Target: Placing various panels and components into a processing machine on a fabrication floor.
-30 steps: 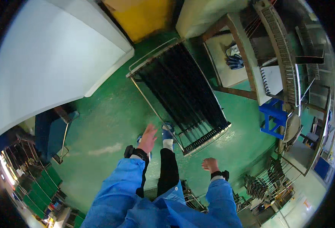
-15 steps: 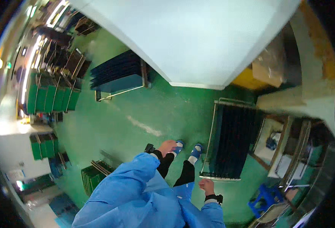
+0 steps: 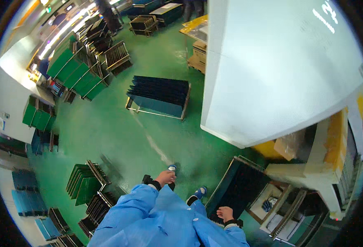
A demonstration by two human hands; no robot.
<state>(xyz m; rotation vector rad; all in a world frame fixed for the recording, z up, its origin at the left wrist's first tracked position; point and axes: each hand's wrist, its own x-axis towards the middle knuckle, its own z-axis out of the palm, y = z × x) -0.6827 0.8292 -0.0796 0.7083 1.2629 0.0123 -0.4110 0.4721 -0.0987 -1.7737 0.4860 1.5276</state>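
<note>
My left hand hangs in front of my blue smock above the green floor, its fingers loosely curled with nothing seen in them. One of my feet in a blue sandal shows just beyond it. On the right, my right hand is also curled and holds nothing that I can see. It overlaps the lower end of a wire rack filled with dark boards; whether it touches them I cannot tell. Both wrists carry black bands.
A large white cabinet stands ahead on the right. Beyond the floor's pale streak sits a rack of dark blue boards. Green boards in racks stand at left, more farther off. A wooden-framed cart is at right.
The view has swung to the right and forward, bringing the white cabinet to the right side and more racks in at left. One foot has stepped ahead. Both hands remain curled.
</note>
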